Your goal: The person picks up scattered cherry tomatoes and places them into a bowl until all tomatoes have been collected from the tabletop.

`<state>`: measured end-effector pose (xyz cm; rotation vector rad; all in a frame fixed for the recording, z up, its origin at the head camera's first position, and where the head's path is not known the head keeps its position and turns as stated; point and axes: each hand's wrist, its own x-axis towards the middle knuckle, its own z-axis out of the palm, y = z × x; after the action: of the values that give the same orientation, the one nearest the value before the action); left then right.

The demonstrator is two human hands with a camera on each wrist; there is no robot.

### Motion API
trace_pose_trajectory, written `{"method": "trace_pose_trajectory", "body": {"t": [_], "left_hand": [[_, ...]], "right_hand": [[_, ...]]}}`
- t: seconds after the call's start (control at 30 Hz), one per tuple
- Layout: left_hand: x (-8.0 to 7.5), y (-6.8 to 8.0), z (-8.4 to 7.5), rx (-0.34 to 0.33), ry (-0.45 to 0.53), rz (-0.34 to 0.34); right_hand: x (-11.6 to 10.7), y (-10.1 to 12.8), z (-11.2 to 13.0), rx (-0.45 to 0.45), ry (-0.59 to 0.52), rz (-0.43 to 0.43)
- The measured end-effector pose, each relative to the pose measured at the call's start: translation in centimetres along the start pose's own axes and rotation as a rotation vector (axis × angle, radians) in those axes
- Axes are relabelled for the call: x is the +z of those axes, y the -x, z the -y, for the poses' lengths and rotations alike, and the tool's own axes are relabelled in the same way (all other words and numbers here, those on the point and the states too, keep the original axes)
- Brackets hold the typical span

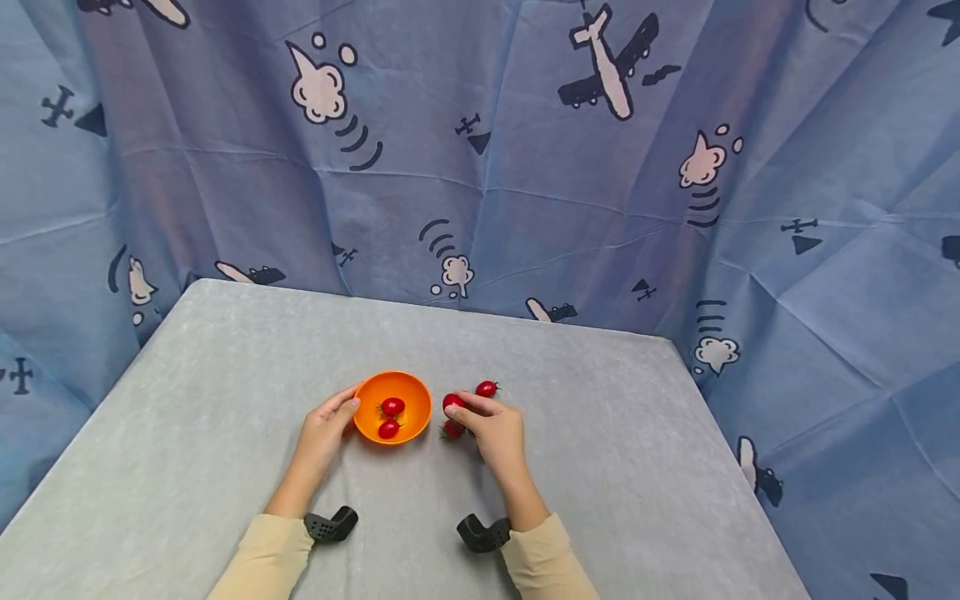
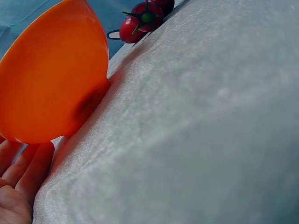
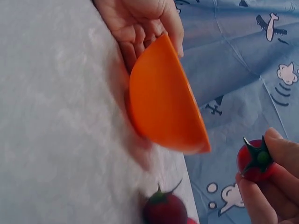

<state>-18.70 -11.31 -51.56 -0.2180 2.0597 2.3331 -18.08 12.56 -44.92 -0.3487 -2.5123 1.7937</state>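
An orange bowl (image 1: 415,417) stands on the table with two cherry tomatoes (image 1: 393,407) inside. My left hand (image 1: 320,432) holds the bowl's left side, thumb at the rim and fingers against the outer wall. Just right of the bowl, my right hand (image 1: 497,427) pinches a cherry tomato (image 3: 254,161) between thumb and fingers. Seen from the right wrist, its green stem end faces the camera, raised off the table. Beneath that hand lies another cherry tomato (image 1: 452,429), partly covered by the fingers. One more cherry tomato (image 1: 487,389) rests beyond the right fingertips.
A pale grey cloth covers the table (image 1: 615,450). Behind it and at both sides hangs a blue curtain (image 1: 525,225) printed with planes and clouds. Black wrist devices (image 1: 483,533) sit at both cuffs.
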Motion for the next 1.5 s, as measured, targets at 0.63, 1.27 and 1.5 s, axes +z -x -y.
{"method": "trace_pose_trajectory", "body": {"t": [0.63, 1.27, 1.5], "left_hand": [[0.0, 0.1, -0.3, -0.011, 0.033, 0.015], [-0.1, 0.0, -0.1, -0.018, -0.002, 0.007], [-0.1, 0.1, 0.1, 0.055, -0.003, 0.011]], "right_hand": [[4.1, -0.5, 2.2, -0.047, -0.004, 0.112], [6.7, -0.7, 2.6, -0.081, 0.011, 0.143], [7.2, -0.6, 2.4, -0.090, 0.041, 0.121]]}}
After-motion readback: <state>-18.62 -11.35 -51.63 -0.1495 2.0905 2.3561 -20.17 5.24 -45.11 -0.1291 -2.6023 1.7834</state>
